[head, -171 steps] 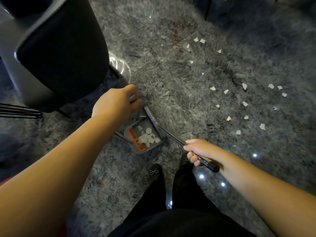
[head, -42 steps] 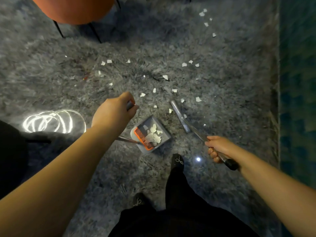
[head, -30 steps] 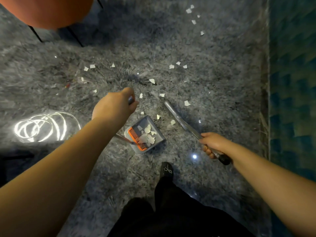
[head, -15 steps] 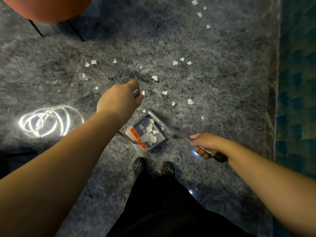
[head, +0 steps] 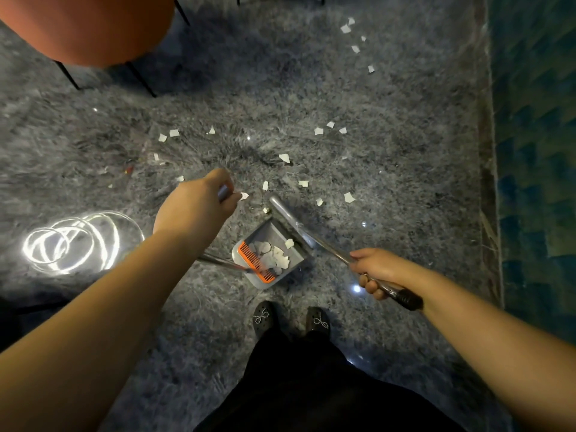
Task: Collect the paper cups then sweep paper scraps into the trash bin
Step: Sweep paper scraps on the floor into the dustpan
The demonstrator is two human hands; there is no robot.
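Note:
A grey dustpan (head: 296, 265) with an orange comb edge stands on the grey marble floor in front of my feet and holds several white paper scraps (head: 276, 255). My left hand (head: 194, 208) grips the top of the dustpan's long handle. My right hand (head: 375, 269) grips the broom handle (head: 402, 296), and the broom head (head: 288, 218) lies along the pan's open right side. More white scraps (head: 349, 197) are scattered on the floor beyond the pan, with another small group (head: 355, 48) farther back. No paper cups or trash bin are in view.
An orange chair (head: 90, 26) on thin black legs stands at the back left. A bright ring-shaped light reflection (head: 74, 241) glares on the floor to the left. A dark teal patterned strip (head: 536, 151) runs along the right edge. My two black shoes (head: 291, 319) stand just behind the pan.
Since 5.7 s ago I left the black chair for this spot. In the last second the broom head swept leftward against the pan's mouth, and my feet came together.

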